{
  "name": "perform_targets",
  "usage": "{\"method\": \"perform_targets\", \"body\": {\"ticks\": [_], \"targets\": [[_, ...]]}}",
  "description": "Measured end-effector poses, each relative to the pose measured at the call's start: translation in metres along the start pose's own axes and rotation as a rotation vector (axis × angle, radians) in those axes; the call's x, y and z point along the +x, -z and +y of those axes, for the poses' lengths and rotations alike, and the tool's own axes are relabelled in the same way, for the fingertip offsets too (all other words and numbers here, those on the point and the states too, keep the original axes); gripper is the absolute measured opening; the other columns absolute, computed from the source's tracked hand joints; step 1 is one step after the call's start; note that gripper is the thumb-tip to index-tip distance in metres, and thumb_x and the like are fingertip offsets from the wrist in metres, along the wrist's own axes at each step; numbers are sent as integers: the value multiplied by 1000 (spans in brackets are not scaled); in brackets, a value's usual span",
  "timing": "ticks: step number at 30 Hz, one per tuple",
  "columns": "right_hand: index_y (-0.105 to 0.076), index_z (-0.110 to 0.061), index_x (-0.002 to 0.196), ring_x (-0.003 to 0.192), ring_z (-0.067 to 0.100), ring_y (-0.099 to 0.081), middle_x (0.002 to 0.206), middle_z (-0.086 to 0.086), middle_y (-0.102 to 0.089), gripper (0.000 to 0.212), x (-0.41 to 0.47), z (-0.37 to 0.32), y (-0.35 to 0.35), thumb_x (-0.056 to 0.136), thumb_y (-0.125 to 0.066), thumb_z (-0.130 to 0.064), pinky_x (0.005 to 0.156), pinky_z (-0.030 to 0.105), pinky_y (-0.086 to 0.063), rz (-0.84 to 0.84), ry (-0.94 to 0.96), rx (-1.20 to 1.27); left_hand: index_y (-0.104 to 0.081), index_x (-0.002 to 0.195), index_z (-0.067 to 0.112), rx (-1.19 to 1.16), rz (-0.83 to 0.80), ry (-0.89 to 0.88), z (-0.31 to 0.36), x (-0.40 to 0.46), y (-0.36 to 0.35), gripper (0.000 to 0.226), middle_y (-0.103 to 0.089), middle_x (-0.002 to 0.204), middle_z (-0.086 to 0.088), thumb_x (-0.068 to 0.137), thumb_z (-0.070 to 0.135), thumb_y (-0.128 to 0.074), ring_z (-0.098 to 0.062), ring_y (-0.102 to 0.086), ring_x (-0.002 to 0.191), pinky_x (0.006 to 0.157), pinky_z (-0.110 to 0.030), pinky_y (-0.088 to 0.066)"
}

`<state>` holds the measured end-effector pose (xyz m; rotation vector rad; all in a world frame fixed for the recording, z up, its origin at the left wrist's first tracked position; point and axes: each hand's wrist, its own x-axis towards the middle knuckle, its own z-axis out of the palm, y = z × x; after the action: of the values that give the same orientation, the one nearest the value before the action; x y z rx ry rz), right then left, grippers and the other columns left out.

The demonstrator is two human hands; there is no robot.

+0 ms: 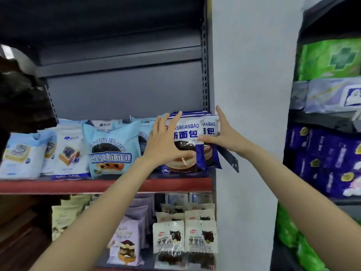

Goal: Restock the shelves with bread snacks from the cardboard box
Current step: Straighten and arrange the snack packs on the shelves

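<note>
Several white-and-navy bread packs [186, 133] stand upright at the right end of the red-edged shelf [105, 185]. My left hand [166, 141] lies flat on the front pack's left side, fingers spread, thumb under the picture of the bun. My right hand [222, 132] presses the right side of the same row, fingers up along the pack behind [209, 151], thumb on the front pack. Both hands touch the packs from either side. The cardboard box is not in view.
Light blue bread packs [109, 151] and white toast packs [64, 151] fill the shelf to the left. The lower shelf holds dark-bread packs [185, 241] and tiramisu packs [125, 245]. A white pillar [250, 94] rises at the right, with a shelf of green and purple packs [328, 153] beyond.
</note>
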<state>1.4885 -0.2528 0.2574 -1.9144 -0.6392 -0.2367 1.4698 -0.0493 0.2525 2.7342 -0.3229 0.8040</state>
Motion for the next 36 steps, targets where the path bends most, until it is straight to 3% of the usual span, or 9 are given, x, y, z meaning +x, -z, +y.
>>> {"method": "perform_targets", "body": {"ticks": [4, 10, 14, 21, 25, 28, 31, 33, 36], "targets": [[-2, -50, 142, 135, 19, -38, 152, -10, -27, 127, 6, 6, -2, 47, -84, -64, 109, 48, -37, -34, 3, 48, -6, 149, 40, 52, 22, -57, 3, 5, 1, 119, -17, 152, 2, 55, 68, -75, -20, -5, 141, 111, -44, -25], [7, -55, 140, 134, 18, -39, 154, -12, -18, 127, 12, 14, -15, 52, -84, -59, 107, 47, -40, -9, 75, 47, -16, 148, 36, 164, 84, -138, 10, 9, 0, 114, -26, 146, 4, 55, 76, -68, -22, -15, 136, 108, -43, -30], [14, -40, 145, 122, 10, -50, 133, -26, -26, 117, 7, 25, -8, 75, -78, -23, 85, 14, -50, -32, 37, 140, -12, 147, 42, 199, -13, -142, 3, 11, 6, 118, -24, 146, 9, 46, 90, -51, -17, -16, 133, 107, -41, -28], [22, -37, 145, 115, 4, -54, 139, -8, -40, 120, 15, 22, -4, 77, -76, -27, 95, 23, -49, -136, 27, 7, 7, 148, 39, 327, -259, -224, 4, 45, 38, 127, -3, 159, 10, 50, 85, -61, -14, 4, 146, 112, -60, 11], [24, -42, 143, 118, 11, -54, 142, -2, -37, 120, 15, 14, 2, 78, -76, -26, 100, 36, -48, -199, -11, 35, 8, 149, 35, 278, -358, -268, 9, 55, 36, 128, -9, 159, 8, 54, 79, -66, -17, -8, 146, 117, -51, -4], [24, -46, 141, 117, 11, -55, 133, -13, -38, 113, 12, 11, 9, 83, -70, -26, 95, 31, -51, -277, -48, 32, 2, 150, 35, 217, -347, -296, 5, 52, 33, 127, -17, 157, 10, 53, 77, -69, -16, -21, 142, 113, -37, -21], [6, -43, 147, 117, 12, -56, 132, -11, -45, 82, 17, 2, 34, 93, -55, -28, 98, 28, -47, -288, -50, -116, -4, 150, 36, 276, -318, -353, 0, 44, 27, 124, -25, 153, 11, 52, 83, -64, -15, -28, 137, 109, -35, -24], [-28, -32, 145, 115, 16, -56, 129, -3, -55, 52, 36, -2, 58, 97, -48, -23, 103, 34, -43, -123, 61, -329, -4, 150, 35, 324, -279, -372, -2, 42, 23, 123, -30, 149, 11, 53, 84, -61, -15, -32, 131, 105, -34, -23], [-58, -17, 125, 111, 14, -58, 121, 0, -63, 31, 73, -11, 77, 96, -50, -13, 92, 19, -44, -58, 235, -614, -5, 149, 35, 324, -251, -387, -4, 41, 22, 120, -32, 145, 13, 53, 85, -58, -13, -33, 126, 104, -34, -22]]}}
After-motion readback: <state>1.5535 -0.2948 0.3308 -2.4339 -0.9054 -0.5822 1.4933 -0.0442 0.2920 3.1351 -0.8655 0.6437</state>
